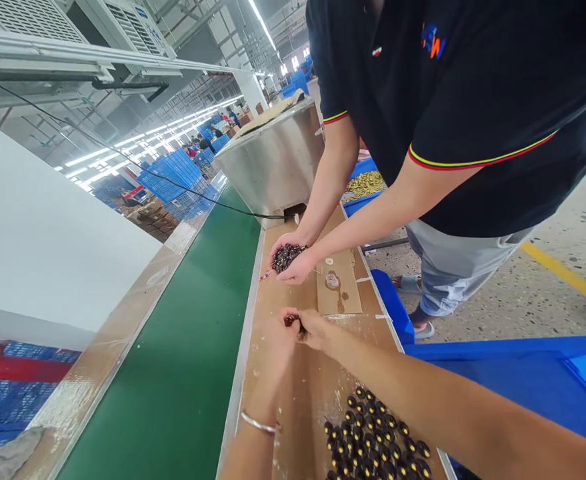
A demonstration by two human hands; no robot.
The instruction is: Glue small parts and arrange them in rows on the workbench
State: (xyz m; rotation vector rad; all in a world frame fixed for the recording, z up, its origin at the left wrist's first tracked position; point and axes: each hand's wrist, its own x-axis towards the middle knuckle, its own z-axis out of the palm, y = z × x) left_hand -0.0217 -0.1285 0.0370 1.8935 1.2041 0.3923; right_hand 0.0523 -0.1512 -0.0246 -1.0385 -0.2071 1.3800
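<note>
My left hand [274, 339], a thin bracelet on its wrist, and my right hand [315, 328] meet over the brown table top [297, 393]. Their fingertips pinch a small dark reddish part [291, 321] between them. Close to me, several dark round parts [373, 433] lie in rows on the table. Just beyond my hands, a co-worker in a black polo shirt cups both hands [293, 263] around a heap of the same dark small parts [287, 256].
A green conveyor belt [183, 347] runs along the left of the table. A steel hopper [277, 160] stands at the far end, beside a blue tray of golden parts [365, 184]. A cardboard piece [339, 287] lies on the table. A blue crate [523, 377] sits on my right.
</note>
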